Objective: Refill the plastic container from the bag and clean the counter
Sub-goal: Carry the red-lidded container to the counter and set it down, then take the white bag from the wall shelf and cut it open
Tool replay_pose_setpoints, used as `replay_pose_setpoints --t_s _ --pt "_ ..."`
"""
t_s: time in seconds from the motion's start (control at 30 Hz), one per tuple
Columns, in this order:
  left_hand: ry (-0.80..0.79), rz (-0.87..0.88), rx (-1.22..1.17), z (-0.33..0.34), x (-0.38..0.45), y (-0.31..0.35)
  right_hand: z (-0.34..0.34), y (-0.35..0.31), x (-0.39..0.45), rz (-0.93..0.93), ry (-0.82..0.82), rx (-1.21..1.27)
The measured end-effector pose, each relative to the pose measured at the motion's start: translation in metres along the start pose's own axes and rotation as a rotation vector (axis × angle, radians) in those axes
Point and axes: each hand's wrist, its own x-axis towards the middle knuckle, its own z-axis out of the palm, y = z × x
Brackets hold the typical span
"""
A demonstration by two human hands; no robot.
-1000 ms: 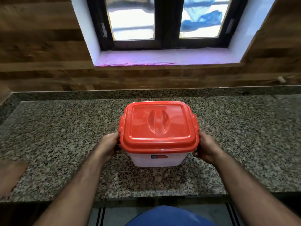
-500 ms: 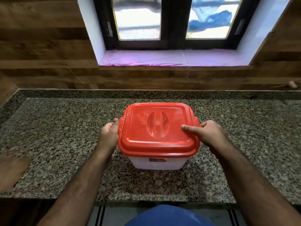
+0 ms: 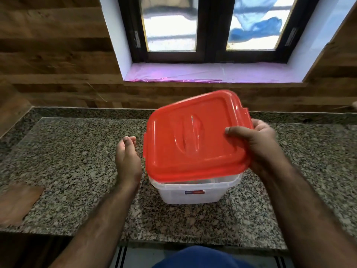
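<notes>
Head view: only one camera, looking down at my two hands over the granite surface [image 3: 73, 171].
Container: the clear plastic container [image 3: 193, 194] stands at the centre of the frame, near the front edge of the surface.
Lid: the red lid [image 3: 195, 136] is off the rim, tilted, hanging above the container.
Right hand: my right hand [image 3: 258, 144] grips the lid's right edge, thumb on top, fingers curled under it.
Left hand: my left hand [image 3: 127, 159] is empty, fingers loosely bent, just left of the container and not touching it.
Bag: none in sight.
Risk: I judge a one-sided hold could let the lid slip onto the surface, and with no hand steadying it, the light container could get knocked.
Change: half a second ago the lid sat shut with both hands at its sides; now it is lifted and my left hand has let go.
</notes>
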Motion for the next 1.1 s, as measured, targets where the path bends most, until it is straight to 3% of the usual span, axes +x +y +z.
replay_pose_setpoints --t_s 0.1,0.17,0.23,0.33,0.4,0.47,0.6,0.73,1.1 --pt "0.064 0.384 0.18 0.008 -0.015 0.004 -0.014 -0.015 0.008 -0.183 0.1 0.075" --pt "-0.027 0.661 0.332 0.019 -0.025 0.011 -0.026 -0.025 0.014 -0.306 0.191 0.063" --pt "-0.337 0.831 0.463 0.034 -0.039 0.021 -0.038 -0.028 0.019 -0.433 0.292 0.036" --pt "-0.846 0.947 0.721 0.062 -0.059 0.02 -0.056 -0.024 0.025 -0.657 0.44 -0.09" --pt "-0.949 1.1 0.978 0.078 -0.069 0.009 -0.067 -0.019 0.024 -0.771 0.501 -0.193" --pt "-0.952 1.234 1.174 0.088 -0.077 -0.003 -0.079 -0.011 0.028 -0.868 0.535 -0.369" --pt "-0.952 1.253 1.175 0.093 -0.076 -0.018 -0.112 0.023 0.05 -0.929 0.471 -0.809" --pt "-0.992 1.245 1.113 0.091 -0.071 -0.022 -0.15 0.07 0.065 -0.908 0.25 -1.144" --pt "-0.996 1.131 1.195 0.098 -0.071 -0.015 -0.218 0.178 0.067 -0.696 -0.181 -1.386"
